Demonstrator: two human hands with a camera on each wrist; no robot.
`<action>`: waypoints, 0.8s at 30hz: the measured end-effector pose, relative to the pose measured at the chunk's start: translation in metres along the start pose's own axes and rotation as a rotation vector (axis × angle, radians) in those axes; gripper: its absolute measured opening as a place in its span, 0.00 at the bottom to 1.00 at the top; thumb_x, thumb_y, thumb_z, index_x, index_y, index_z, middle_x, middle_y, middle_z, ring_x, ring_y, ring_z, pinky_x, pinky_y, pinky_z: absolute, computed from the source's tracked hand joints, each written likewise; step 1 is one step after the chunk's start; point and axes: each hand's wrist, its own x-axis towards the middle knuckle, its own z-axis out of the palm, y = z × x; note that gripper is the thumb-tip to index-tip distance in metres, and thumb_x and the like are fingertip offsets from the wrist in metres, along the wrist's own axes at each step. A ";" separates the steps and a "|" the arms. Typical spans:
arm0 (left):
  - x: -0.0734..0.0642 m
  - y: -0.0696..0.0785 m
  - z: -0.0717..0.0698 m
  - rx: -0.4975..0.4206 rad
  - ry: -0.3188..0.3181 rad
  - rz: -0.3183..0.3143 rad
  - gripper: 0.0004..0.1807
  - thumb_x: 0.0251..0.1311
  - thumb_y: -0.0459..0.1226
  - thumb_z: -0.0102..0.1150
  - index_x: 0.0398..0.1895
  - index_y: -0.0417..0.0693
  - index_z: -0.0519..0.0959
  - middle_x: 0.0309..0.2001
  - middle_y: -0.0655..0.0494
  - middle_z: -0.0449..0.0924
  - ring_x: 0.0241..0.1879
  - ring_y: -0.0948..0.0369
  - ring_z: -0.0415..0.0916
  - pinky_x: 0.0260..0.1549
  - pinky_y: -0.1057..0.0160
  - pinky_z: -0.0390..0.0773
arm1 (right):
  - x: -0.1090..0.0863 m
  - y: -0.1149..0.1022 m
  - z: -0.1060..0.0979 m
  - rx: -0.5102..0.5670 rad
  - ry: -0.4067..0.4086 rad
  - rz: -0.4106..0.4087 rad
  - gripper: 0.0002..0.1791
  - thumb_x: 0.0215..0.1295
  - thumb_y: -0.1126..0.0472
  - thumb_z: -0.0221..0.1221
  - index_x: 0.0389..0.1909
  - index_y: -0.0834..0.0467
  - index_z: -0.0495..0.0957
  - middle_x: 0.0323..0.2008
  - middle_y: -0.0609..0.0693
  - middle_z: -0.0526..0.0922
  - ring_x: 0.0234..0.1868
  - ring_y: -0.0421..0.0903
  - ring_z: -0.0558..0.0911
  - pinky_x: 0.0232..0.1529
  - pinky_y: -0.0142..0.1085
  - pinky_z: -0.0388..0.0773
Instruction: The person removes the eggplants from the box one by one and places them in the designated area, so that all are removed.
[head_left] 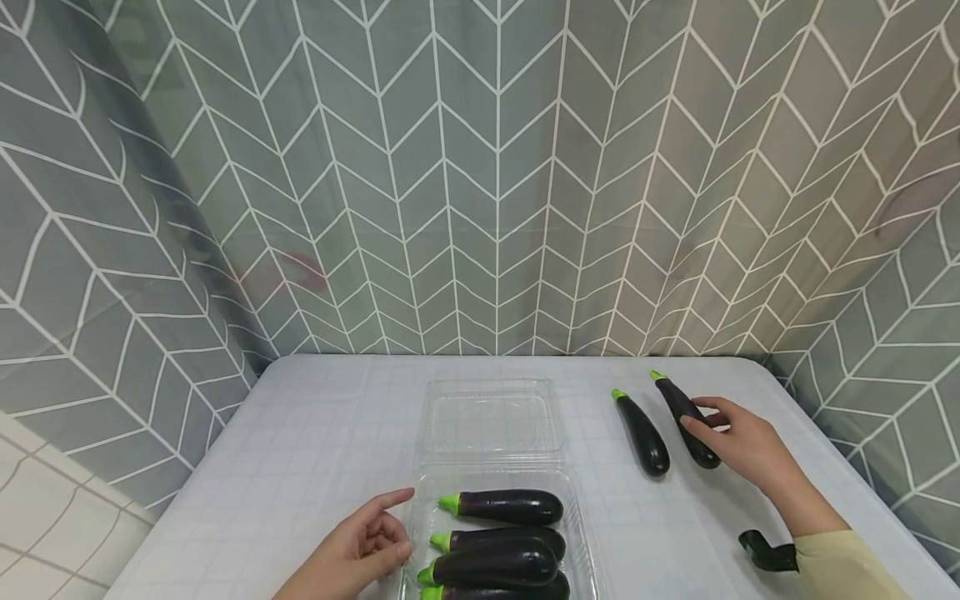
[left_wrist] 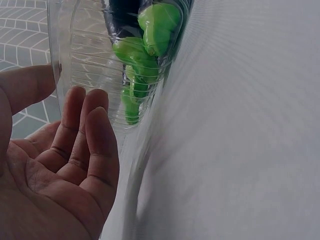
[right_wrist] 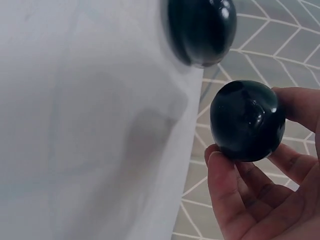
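Note:
My right hand (head_left: 738, 442) holds a dark eggplant (head_left: 681, 408) with a green stem, thumb on one side and fingers on the other. Its round bottom end (right_wrist: 247, 120) faces the right wrist camera. Another eggplant (head_left: 642, 435) lies on the table just left of it. My left hand (head_left: 360, 546) is at the left rim of a clear plastic container (head_left: 581, 525); in the left wrist view the thumb (left_wrist: 30, 85) overlaps the rim and the curled fingers lie against the outer wall. Several eggplants (head_left: 513, 506) lie sideways inside, green stems (left_wrist: 132, 55) toward this hand.
The container's clear lid (head_left: 491, 421) lies folded back, away from me. A white cloth (head_left: 322, 425) covers the table. Patterned curtains (head_left: 495, 183) stand behind it and at both sides. A black strap-like piece (head_left: 767, 552) sticks out at the right sleeve (head_left: 843, 562).

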 end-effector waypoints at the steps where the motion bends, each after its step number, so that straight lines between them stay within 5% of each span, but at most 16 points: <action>1: 0.000 0.000 0.000 0.004 0.000 0.004 0.36 0.70 0.37 0.59 0.74 0.35 0.55 0.40 0.46 0.78 0.35 0.59 0.78 0.35 0.66 0.78 | 0.001 0.001 0.000 -0.003 -0.002 0.003 0.41 0.68 0.35 0.54 0.64 0.67 0.68 0.50 0.73 0.78 0.48 0.69 0.78 0.34 0.51 0.77; 24: 0.000 -0.003 -0.002 -0.002 -0.015 0.024 0.36 0.70 0.36 0.58 0.74 0.31 0.54 0.40 0.45 0.78 0.36 0.59 0.78 0.36 0.66 0.78 | 0.008 0.019 0.008 -0.039 -0.053 0.027 0.39 0.68 0.38 0.57 0.62 0.69 0.69 0.44 0.70 0.81 0.45 0.66 0.79 0.39 0.54 0.75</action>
